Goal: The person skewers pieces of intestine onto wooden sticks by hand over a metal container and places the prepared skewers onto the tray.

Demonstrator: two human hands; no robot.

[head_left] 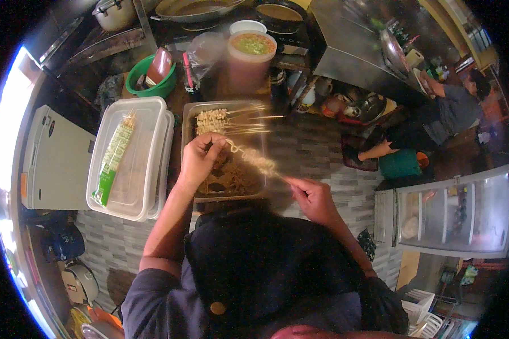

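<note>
1. The left hand (201,158) was nearly closed in a pinch above the near left part of the tray, thumb and finger gripping the end of a pale food strip (234,146).
2. The right hand (316,200) was mostly closed, its thumb and fingers pinching the bare end of a skewer (283,177) beyond the tray's right side.
3. The skewer slanted between the two hands, with bunched food (257,162) threaded on it; it was held above the tray, near its right side.
4. The tray (185,127), a shallow rectangular one, held filled skewers (211,121) at its far end, side by side, their bare sticks pointing right, some past the rim. Loose brownish food pieces (234,179) lay in its near part.
5. Left of the tray, a clear plastic box (138,189) held a green-and-white packet (116,158) of thin sticks, laid at a slant. Another plastic box (168,135) showed beneath it.
6. Beyond the boxes, a green bowl (167,89) held a reddish item (160,63) leaning inside, along with things too small to tell.
7. Beyond the tray, a tall tub (247,70) held orange-red liquid with green bits (253,43) on top. A clear plastic bag (206,50) sat just left of it.
</note>
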